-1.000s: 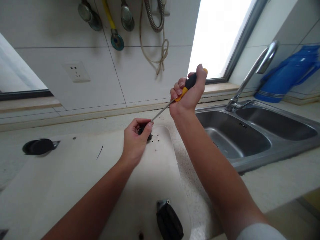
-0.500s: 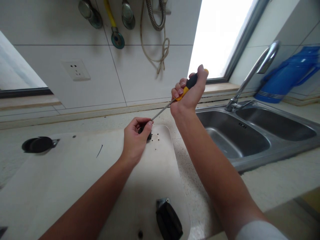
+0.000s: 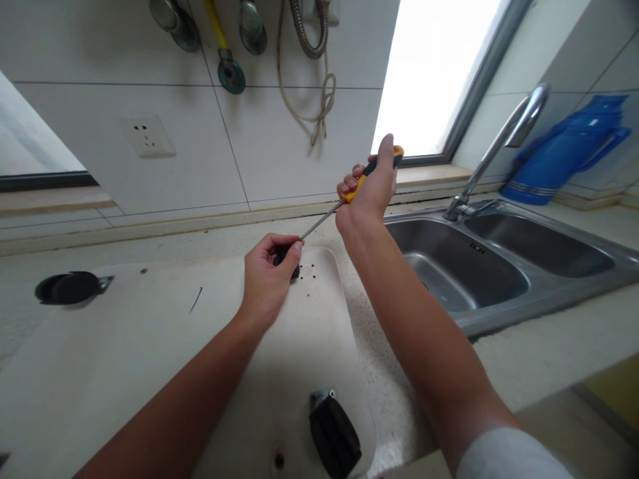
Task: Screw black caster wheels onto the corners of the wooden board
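My right hand (image 3: 372,179) is wrapped round the yellow and black handle of a screwdriver (image 3: 322,219), thumb up near the handle's end. Its shaft slants down to the left, and the tip reaches the fingers of my left hand (image 3: 269,273). Those fingers close on a black caster (image 3: 294,271), mostly hidden by them, so I cannot tell exactly where the tip sits. Just right of the caster, several small holes show in a white board (image 3: 284,372). Other black casters are on the board: one at the far left (image 3: 70,287), one at the near right (image 3: 334,432).
A steel double sink (image 3: 459,293) with a tap (image 3: 504,150) lies to the right, a blue thermos jug (image 3: 569,150) behind it. On the tiled wall are a socket (image 3: 147,136), a yellow pipe (image 3: 217,26) and a looped cord (image 3: 324,106). A dark mark (image 3: 196,300) shows on the board.
My right hand has tilted the screwdriver handle a little lower and to the left. My left hand keeps its hold on the caster. The whole view has shifted slightly.
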`<state>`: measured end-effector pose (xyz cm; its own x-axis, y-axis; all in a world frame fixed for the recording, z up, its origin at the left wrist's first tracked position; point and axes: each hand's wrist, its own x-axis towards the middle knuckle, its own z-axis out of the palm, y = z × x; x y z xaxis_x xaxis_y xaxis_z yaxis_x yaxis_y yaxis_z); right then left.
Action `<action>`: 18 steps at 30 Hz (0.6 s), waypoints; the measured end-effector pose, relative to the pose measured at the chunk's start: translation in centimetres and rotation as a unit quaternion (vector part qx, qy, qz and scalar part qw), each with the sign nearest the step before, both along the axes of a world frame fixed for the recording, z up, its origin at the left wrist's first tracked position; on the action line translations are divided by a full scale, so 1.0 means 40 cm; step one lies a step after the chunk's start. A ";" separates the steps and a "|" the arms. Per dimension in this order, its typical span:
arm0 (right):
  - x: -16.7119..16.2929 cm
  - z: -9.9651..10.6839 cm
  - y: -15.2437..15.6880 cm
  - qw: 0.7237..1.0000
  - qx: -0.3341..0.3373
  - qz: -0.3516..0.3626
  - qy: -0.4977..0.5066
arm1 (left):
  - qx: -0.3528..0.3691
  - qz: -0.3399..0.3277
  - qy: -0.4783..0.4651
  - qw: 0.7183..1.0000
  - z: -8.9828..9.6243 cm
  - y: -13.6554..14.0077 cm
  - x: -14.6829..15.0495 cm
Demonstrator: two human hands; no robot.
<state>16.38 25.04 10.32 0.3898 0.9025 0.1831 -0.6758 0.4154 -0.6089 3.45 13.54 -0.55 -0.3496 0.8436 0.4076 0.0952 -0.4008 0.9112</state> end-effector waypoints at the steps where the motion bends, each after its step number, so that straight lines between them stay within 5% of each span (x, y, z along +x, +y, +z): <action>1: -0.001 0.006 -0.008 1.000 -0.016 0.001 0.017 | 0.001 -0.002 0.007 1.000 0.000 0.001 -0.001; 6: 0.019 0.042 -0.041 0.998 -0.033 -0.008 0.056 | 0.015 0.010 0.121 0.992 0.005 -0.013 -0.005; 12: 0.034 0.064 -0.081 0.997 0.053 -0.052 0.002 | -0.029 0.108 0.368 0.923 0.005 -0.055 -0.010; 18: 0.011 0.072 -0.130 0.990 0.117 -0.048 -0.069 | -0.045 0.021 0.362 0.931 0.018 -0.043 -0.054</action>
<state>16.82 19.86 13.22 0.4284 0.7892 0.4400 -0.5433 0.6141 -0.5725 1.30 11.81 0.17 -0.0446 0.8778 0.4770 0.7110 -0.3075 0.6324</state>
